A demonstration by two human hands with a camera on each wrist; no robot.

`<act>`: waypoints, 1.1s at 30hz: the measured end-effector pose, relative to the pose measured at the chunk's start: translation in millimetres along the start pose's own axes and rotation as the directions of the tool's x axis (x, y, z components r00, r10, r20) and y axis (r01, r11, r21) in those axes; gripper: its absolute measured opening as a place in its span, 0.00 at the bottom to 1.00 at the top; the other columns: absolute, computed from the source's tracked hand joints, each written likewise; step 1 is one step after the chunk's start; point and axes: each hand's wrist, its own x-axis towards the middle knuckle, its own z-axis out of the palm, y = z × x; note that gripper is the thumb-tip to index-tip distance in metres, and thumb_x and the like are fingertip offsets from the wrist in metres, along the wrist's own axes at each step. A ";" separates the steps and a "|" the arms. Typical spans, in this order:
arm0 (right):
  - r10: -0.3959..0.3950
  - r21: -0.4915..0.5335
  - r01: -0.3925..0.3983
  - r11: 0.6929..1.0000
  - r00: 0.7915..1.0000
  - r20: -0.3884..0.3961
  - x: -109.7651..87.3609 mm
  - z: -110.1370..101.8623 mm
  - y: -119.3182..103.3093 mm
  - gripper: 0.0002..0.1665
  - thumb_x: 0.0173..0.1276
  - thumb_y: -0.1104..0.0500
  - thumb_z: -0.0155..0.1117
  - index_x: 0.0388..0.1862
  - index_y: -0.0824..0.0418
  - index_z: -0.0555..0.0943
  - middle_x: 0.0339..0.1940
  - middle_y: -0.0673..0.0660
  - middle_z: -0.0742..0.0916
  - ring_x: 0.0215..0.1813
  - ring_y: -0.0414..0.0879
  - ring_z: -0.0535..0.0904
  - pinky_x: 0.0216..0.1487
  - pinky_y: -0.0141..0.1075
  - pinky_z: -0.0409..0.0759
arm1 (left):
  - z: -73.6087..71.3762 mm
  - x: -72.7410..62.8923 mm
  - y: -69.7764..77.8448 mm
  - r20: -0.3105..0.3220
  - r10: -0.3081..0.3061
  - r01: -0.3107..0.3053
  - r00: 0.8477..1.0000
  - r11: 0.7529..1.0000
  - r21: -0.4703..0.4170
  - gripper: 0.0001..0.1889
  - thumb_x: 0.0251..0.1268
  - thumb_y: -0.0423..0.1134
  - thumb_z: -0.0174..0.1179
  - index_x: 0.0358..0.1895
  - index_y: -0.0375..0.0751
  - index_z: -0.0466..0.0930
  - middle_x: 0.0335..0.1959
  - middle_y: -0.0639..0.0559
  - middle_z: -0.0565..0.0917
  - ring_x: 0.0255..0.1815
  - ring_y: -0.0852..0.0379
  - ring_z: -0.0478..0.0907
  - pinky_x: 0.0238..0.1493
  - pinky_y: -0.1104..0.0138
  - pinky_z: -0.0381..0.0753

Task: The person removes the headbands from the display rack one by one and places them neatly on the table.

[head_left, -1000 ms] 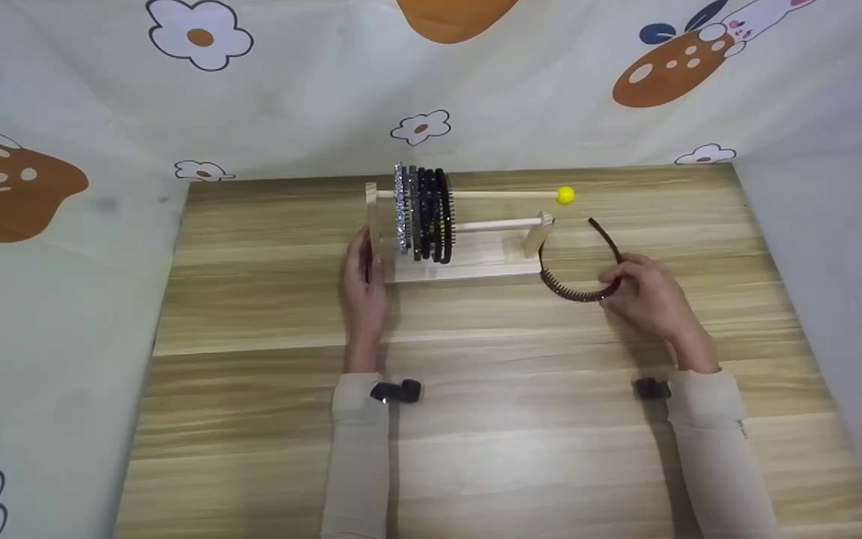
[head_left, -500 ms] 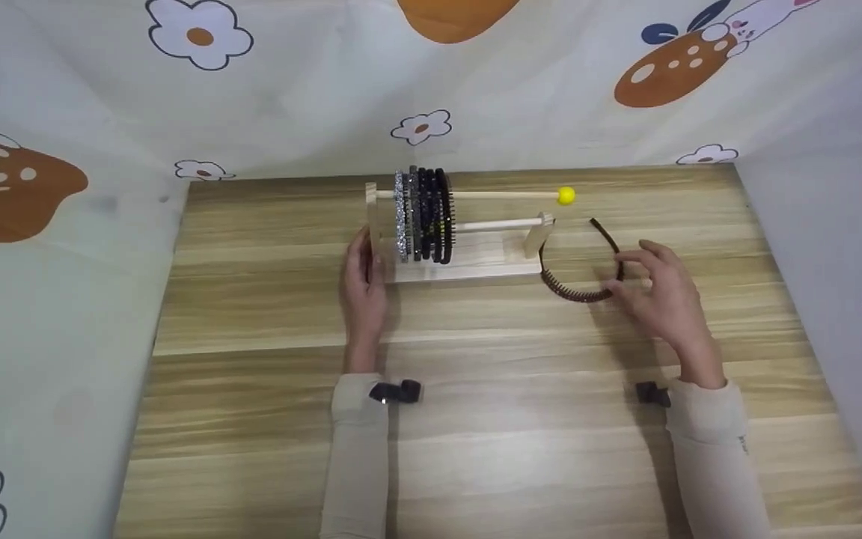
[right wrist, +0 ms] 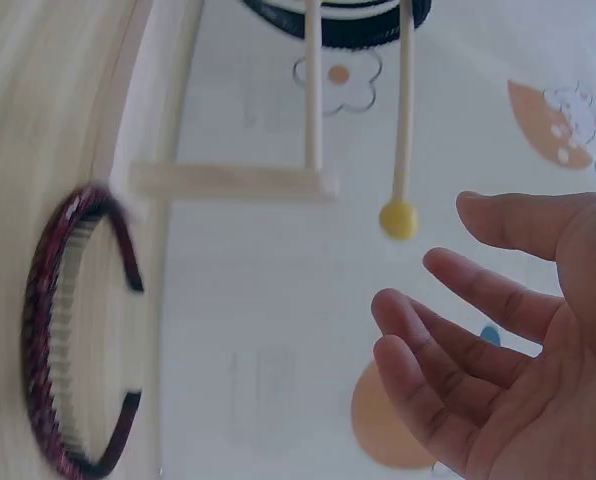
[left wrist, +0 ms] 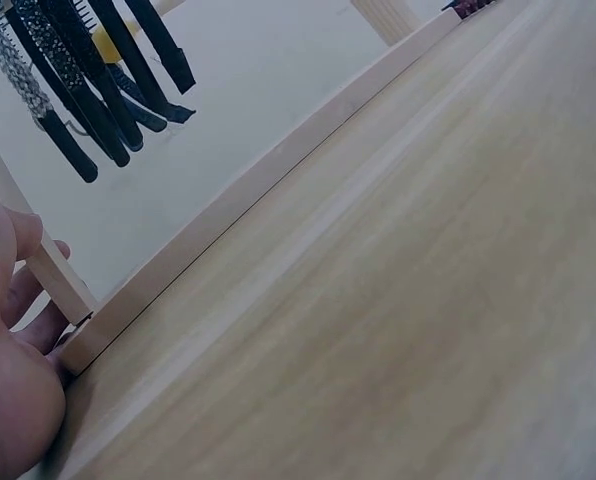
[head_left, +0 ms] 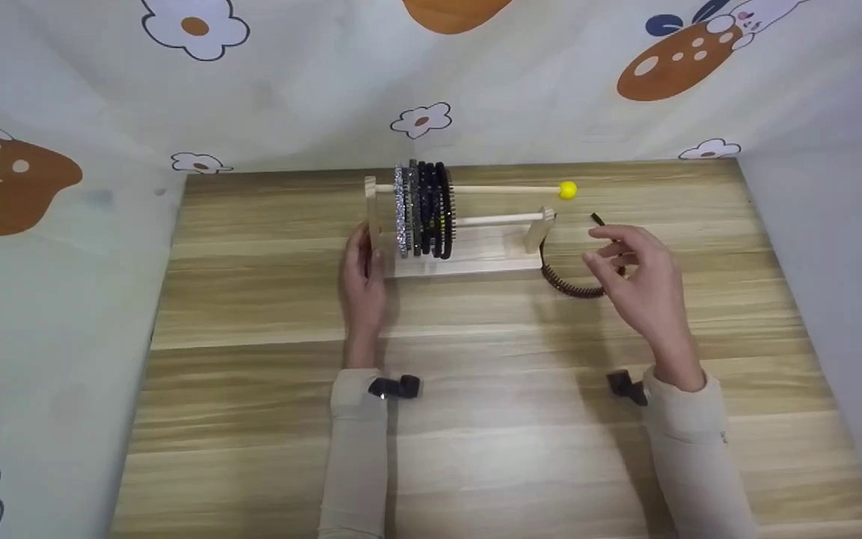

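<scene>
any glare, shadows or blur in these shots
Head view: a pale glare patch on the table, with a soft shadow left of the right sleeve; left wrist view: the wood grain looks soft; right wrist view: the stand's upright and the loose headband look blurred, while the right hand is crisper.

right grip now off the headband

Wooden rack upright, headbands bunched toward left; dark toothed headband lying by right end.
</scene>
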 end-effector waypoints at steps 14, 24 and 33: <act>0.000 0.297 0.000 0.955 1.000 -0.002 12.3 49.4 -39.2 0.08 0.76 0.66 0.76 0.52 0.66 0.92 0.43 0.58 0.94 0.35 0.38 0.87 0.37 0.24 0.85 | 0.5 2.3 1.2 0.019 -0.026 0.025 0.999 0.998 0.049 0.26 0.89 0.41 0.57 0.83 0.46 0.71 0.81 0.41 0.75 0.81 0.41 0.73 0.84 0.50 0.73; 0.014 0.453 -0.039 0.890 0.998 0.056 19.0 78.1 -63.6 0.09 0.76 0.67 0.76 0.52 0.68 0.91 0.39 0.57 0.93 0.31 0.52 0.87 0.31 0.28 0.85 | -0.8 2.1 -3.2 0.018 0.003 -0.003 1.000 1.000 0.007 0.26 0.88 0.34 0.55 0.83 0.43 0.70 0.80 0.39 0.76 0.80 0.40 0.74 0.83 0.49 0.75; 0.059 0.512 -0.104 0.852 0.993 0.103 24.9 97.0 -76.7 0.15 0.73 0.67 0.78 0.55 0.69 0.90 0.39 0.59 0.94 0.29 0.48 0.86 0.29 0.32 0.86 | -2.5 2.3 -11.4 0.009 0.042 -0.042 0.999 0.999 -0.006 0.27 0.89 0.42 0.58 0.83 0.40 0.70 0.80 0.37 0.76 0.81 0.37 0.74 0.83 0.49 0.75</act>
